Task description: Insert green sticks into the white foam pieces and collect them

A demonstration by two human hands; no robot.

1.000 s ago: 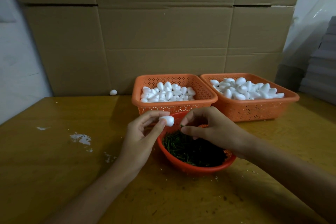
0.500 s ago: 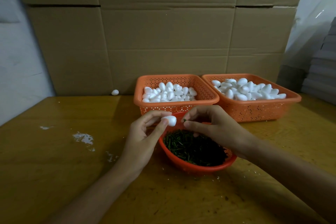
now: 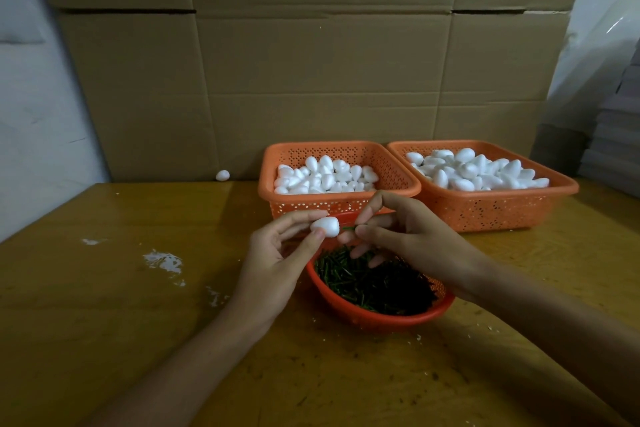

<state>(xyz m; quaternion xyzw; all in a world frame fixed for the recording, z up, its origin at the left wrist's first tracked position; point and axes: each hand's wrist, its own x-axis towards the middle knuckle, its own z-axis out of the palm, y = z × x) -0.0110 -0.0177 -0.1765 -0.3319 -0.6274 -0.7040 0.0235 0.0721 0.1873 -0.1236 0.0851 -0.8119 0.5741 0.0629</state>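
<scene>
A worn yellow-brown wooden table [image 3: 104, 322] carries three containers. Two orange perforated rectangular baskets stand side by side at the back, their near corners touching or almost so: the left basket [image 3: 294, 210] and the right basket [image 3: 485, 213], each heaped with white foam pieces [image 3: 325, 177]. Just in front of them sits a round red-orange bowl [image 3: 363, 317] filled with green sticks [image 3: 374, 284]. A stray foam piece [image 3: 222, 175] lies at the far edge. White smears [image 3: 162, 260] mark the left side, and small crumbs [image 3: 419, 336] lie near the bowl.
</scene>
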